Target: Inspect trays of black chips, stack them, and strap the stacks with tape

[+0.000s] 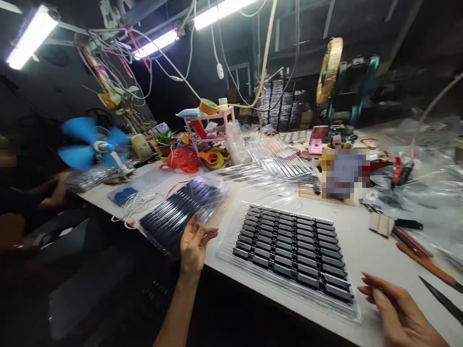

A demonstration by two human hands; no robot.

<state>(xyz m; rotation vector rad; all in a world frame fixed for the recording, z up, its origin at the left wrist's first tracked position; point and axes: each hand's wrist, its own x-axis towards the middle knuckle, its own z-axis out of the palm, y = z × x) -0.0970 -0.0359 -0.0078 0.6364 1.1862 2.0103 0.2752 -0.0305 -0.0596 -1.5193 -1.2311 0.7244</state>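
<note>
My left hand (195,248) is in front of the near edge of a plastic-covered tray of dark strips (168,214). Its fingers are loosely bent and apart, with nothing visible in them; whether it touches the tray I cannot tell. To its right, a clear plastic tray (226,243) lies flat on the table, with rows of small black ribbed parts (289,246) in it. My right hand (401,308) is just beyond this tray's right corner. Its thumb presses against the fingers in a pinch; what is between them, if anything, is too small to make out.
On the white table (376,255), orange-handled pliers (427,265) and a pointed blade (439,299) lie at right. Clear trays (278,154) lie behind. A blue fan (96,144) spins at left, near another person's hand (58,190). White cables (135,207) cross the left edge.
</note>
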